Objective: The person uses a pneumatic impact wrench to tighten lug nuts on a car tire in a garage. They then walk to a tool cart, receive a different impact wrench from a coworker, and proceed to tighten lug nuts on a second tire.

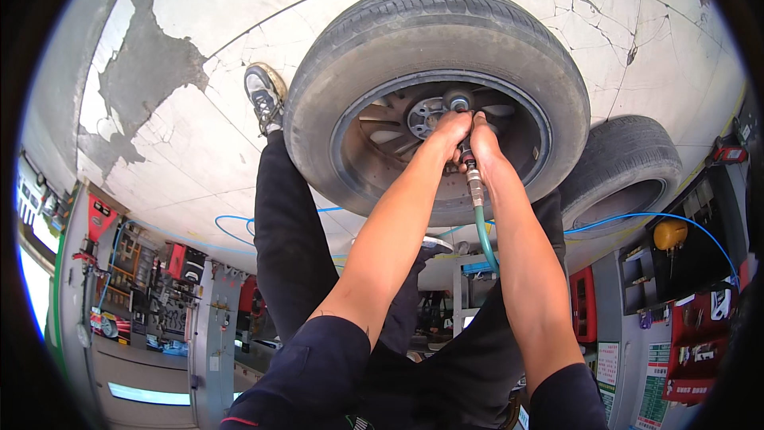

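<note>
A car wheel with a worn black tyre (318,103) stands tilted between my legs, its hollow inner side toward me. Both hands reach inside the rim (348,161), close to the hub (428,117). My left hand (452,130) and my right hand (483,140) are wrapped side by side round a small air tool (458,100) with a round head. The head is near the hub; whether it touches the metal cannot be made out. Below my fingers, a metal coupling (475,185) joins the tool to a green air hose (485,239). My fingers hide most of the tool's body.
A second tyre (633,155) lies at the right. Blue air hose (660,216) trails over the cracked pale floor (215,135). My left shoe (265,95) is beside the wheel. Tool racks and cabinets (629,334) line the lower edges, with a yellow object (670,234) at right.
</note>
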